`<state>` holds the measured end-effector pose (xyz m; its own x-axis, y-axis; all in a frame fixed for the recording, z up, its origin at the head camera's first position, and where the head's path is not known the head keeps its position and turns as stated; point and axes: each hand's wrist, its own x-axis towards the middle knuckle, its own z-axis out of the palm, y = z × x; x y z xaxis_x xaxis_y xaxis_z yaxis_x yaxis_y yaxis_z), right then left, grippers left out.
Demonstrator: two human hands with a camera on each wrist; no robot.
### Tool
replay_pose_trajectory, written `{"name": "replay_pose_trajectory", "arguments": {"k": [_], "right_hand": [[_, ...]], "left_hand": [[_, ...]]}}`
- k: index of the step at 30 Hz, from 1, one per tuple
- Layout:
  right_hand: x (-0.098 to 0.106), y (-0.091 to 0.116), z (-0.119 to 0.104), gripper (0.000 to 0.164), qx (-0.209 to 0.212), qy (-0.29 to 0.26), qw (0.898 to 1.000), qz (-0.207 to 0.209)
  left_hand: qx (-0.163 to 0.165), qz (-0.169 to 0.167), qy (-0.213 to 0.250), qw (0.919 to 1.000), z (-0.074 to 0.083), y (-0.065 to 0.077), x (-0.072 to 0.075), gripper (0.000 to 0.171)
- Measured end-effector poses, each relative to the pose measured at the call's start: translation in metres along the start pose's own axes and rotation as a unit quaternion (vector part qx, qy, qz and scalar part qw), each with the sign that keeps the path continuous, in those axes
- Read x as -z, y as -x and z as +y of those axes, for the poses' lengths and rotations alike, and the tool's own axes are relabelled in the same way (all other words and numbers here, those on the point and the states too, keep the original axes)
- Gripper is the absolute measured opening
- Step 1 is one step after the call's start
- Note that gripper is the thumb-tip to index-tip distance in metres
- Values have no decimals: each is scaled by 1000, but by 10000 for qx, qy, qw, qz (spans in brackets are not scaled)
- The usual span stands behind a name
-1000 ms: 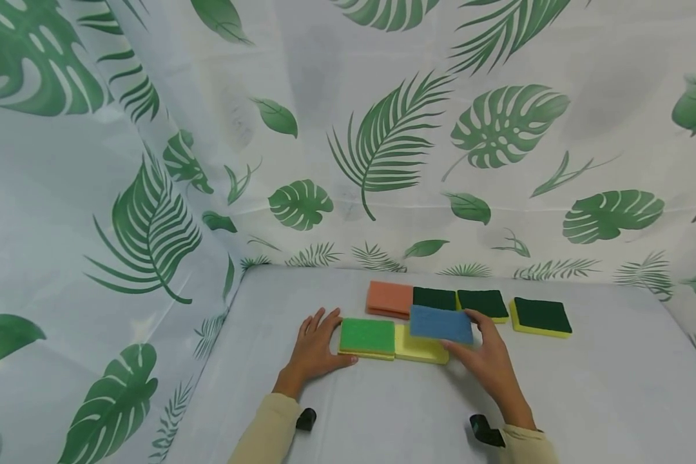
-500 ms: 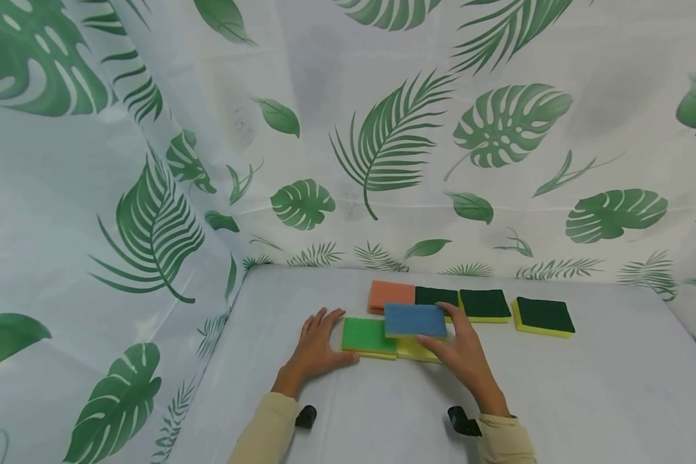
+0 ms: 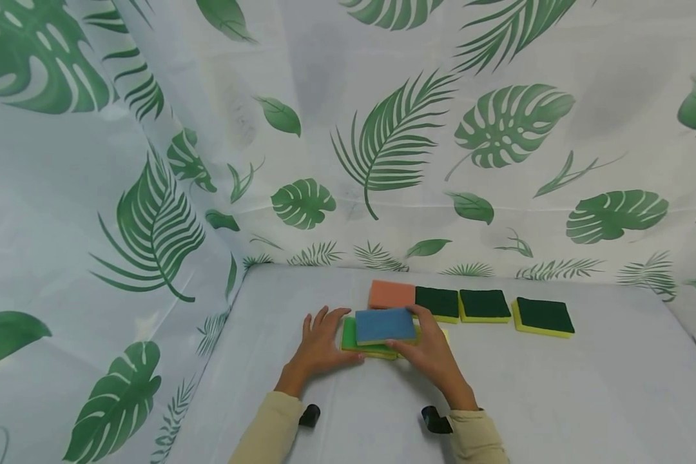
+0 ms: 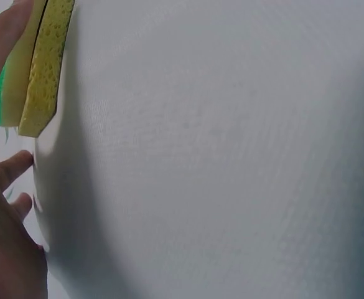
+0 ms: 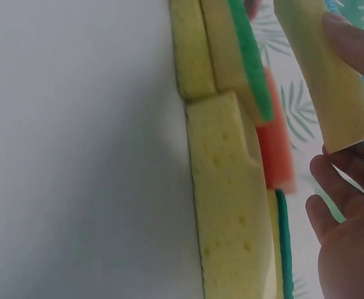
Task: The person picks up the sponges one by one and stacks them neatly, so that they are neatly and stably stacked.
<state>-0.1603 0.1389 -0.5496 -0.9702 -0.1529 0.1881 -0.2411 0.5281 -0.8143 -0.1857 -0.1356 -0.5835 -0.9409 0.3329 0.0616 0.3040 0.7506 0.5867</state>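
Note:
A blue-topped sponge [image 3: 385,325] with a yellow body is pinched in my right hand [image 3: 432,354], thumb on its front side and fingers at the back. It hangs level above a green-topped sponge [image 3: 348,335]; the right wrist view shows a gap between them. The green sponge lies on another yellow sponge [image 4: 45,68]. My left hand [image 3: 319,348] holds that stack at its left end, thumb along the front and index finger behind. A yellow sponge [image 5: 225,187] lies right beside the stack, mostly hidden by my right hand in the head view.
Behind the stack, an orange sponge [image 3: 392,294] and two dark-green-topped sponges [image 3: 437,301] stand in a row. A third dark-green-topped sponge [image 3: 544,314] lies apart at the right. Leaf-patterned cloth walls [image 3: 301,148] border the white table [image 3: 557,399] at the back and left.
My right hand has carried the blue sponge leftward, from above the yellow sponge to above the green one. My left hand has stayed at the stack.

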Motion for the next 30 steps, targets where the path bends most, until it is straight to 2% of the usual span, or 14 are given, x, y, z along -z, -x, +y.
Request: {"name": "replay_pose_trajectory", "arguments": {"k": [4, 11, 20, 30], "right_hand": [[-11, -3, -3, 87, 233, -41, 9997, -61], [-26, -4, -5, 85, 493, -147, 9986, -75], [-33, -3, -7, 84, 620, 363, 9974, 63], [-37, -1, -1, 82, 956, 752, 9918, 386]], "left_hand": [[-90, 78, -51, 9999, 1, 0, 0, 101], [-136, 71, 137, 9998, 4, 1, 3, 98], [25, -130, 188, 9997, 4, 1, 4, 99], [67, -150, 420, 9990, 4, 1, 2, 91]]}}
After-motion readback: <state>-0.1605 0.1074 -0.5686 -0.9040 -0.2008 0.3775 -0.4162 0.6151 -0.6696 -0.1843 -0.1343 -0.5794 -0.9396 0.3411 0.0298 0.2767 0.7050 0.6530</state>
